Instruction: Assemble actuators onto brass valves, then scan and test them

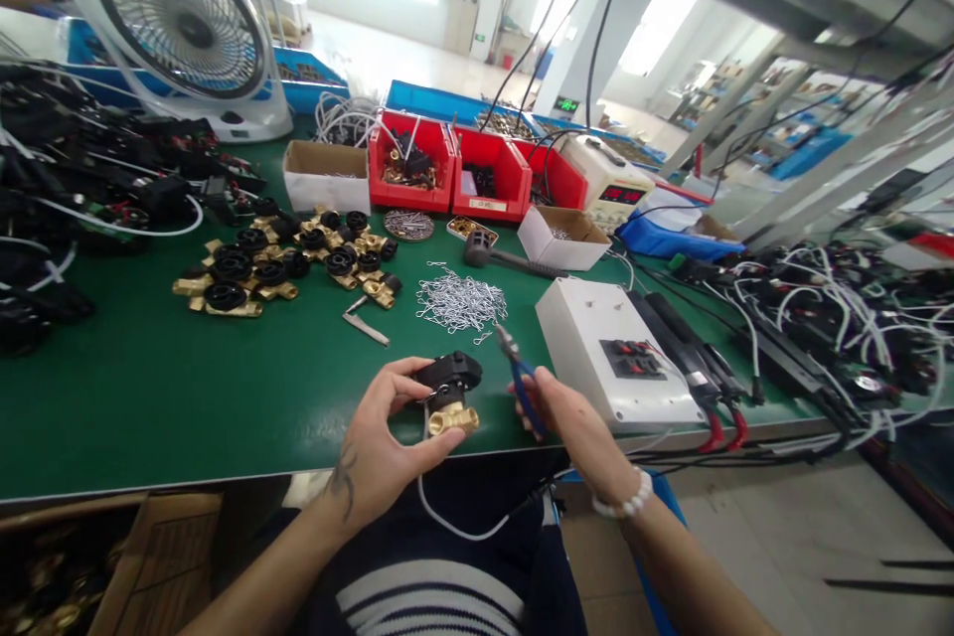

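A brass valve with a black actuator on top (pixel 451 396) is gripped between the thumb and fingers of my left hand (pixel 388 432), near the front edge of the green table. A white cable hangs from it over my lap. My right hand (pixel 556 405) is closed round blue-handled pliers (pixel 524 386), whose metal jaws point up and away. Just beyond the jaws lies a pile of silver spring clips (pixel 458 302), with a stray clip beside the pliers' tip. A small metal tool with a flat handle (pixel 365 325) rests left of the pile.
Several brass valves with black caps (pixel 253 268) lie at left. Red bins (pixel 413 189), a white carton (pixel 562 246) and a black mallet (pixel 511 256) are behind the clips. A white switch box (pixel 596 343) stands at right beside tangled cables. A fan (pixel 190 30) stands back left.
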`<state>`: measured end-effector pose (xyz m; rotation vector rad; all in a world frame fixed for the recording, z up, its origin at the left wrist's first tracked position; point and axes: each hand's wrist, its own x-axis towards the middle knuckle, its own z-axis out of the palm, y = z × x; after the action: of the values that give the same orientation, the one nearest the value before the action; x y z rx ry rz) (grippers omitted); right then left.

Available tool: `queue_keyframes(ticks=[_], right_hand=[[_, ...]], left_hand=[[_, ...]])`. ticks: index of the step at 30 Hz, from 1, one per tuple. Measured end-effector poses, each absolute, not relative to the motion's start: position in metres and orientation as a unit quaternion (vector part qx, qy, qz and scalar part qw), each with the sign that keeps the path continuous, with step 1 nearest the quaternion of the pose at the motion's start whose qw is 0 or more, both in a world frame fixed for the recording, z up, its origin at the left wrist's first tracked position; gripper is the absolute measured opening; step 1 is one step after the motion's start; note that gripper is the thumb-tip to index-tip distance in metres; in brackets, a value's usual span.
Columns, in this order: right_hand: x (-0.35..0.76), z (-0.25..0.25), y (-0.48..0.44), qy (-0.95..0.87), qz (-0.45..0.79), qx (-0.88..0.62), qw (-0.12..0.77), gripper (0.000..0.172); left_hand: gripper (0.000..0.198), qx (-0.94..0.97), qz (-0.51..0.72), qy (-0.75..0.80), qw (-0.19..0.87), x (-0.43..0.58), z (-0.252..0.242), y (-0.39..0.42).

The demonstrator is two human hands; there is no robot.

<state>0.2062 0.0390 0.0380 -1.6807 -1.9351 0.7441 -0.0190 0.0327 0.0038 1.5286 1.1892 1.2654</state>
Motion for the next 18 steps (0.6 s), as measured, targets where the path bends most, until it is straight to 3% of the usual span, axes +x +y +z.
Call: queue_keyframes(ticks=[2, 4, 7, 12, 16, 18], right_hand=[[0.207, 0.049, 0.037, -0.697, 0.326, -0.58, 0.268, 0.061], [0.204, 0.059, 0.034, -0.682, 0.345, -0.556, 0.328, 0.039], [0.197, 0.068, 0.028, -0.689, 0.277, -0.551, 0.381, 0.019], [0.193, 0.076, 0.024, -0.799, 0.181, -0.536, 0.206, 0.03], [0.193, 0.081, 0.022, -0.76, 0.16, -0.535, 0.331, 0.023], [0.192, 0.079, 0.023, -0.766, 0.134, -0.535, 0.331, 0.023]], left_hand=[[0.034, 0.607, 0.501, 0.47, 0.4, -0.019, 0.005, 0.033], [0.034, 0.608, 0.502, 0.471, 0.396, -0.019, 0.007, 0.034], [0.033, 0.608, 0.505, 0.469, 0.393, -0.018, 0.008, 0.034], [0.032, 0.612, 0.51, 0.462, 0.39, -0.018, 0.007, 0.034], [0.033, 0.612, 0.514, 0.458, 0.39, -0.018, 0.006, 0.034], [0.033, 0.611, 0.517, 0.456, 0.39, -0.018, 0.006, 0.034]])
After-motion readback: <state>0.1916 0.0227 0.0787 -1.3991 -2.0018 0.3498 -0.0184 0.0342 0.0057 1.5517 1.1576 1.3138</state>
